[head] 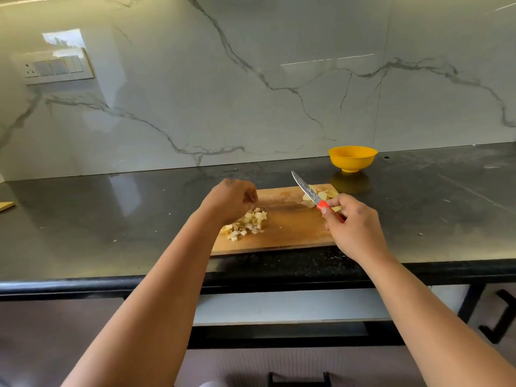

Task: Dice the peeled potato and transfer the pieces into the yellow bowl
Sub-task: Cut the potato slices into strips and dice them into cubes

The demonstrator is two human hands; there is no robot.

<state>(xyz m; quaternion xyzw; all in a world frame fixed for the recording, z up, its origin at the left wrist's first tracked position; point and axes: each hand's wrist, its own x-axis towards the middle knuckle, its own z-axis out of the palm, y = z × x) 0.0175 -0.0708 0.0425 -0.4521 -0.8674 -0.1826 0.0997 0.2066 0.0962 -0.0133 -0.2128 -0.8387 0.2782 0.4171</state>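
Two bare hands work over a wooden cutting board (290, 227) that lies on a dark, glossy counter (111, 219). The right hand (353, 226) holds a knife (312, 195) by its red handle, fingers wrapped round it, with the patterned blade raised and slanting up and to the left above the board's far right corner. Under and beside the blade lie several pale potato slices (321, 195), not yet cut small. The left hand (230, 201) hovers over the left part of the board with its fingers curled inward; whether it pinches anything I cannot tell, as the fingertips are turned away. Just below and beside it sits a heap of potato cubes (247, 223) on the board's left side. The yellow bowl (352, 158) stands upright on the counter beyond the board's far right corner, close to the marble wall (251, 79), well apart from the cubes. What is inside it cannot be seen. A switch panel (57, 67) is set in the wall at far left.
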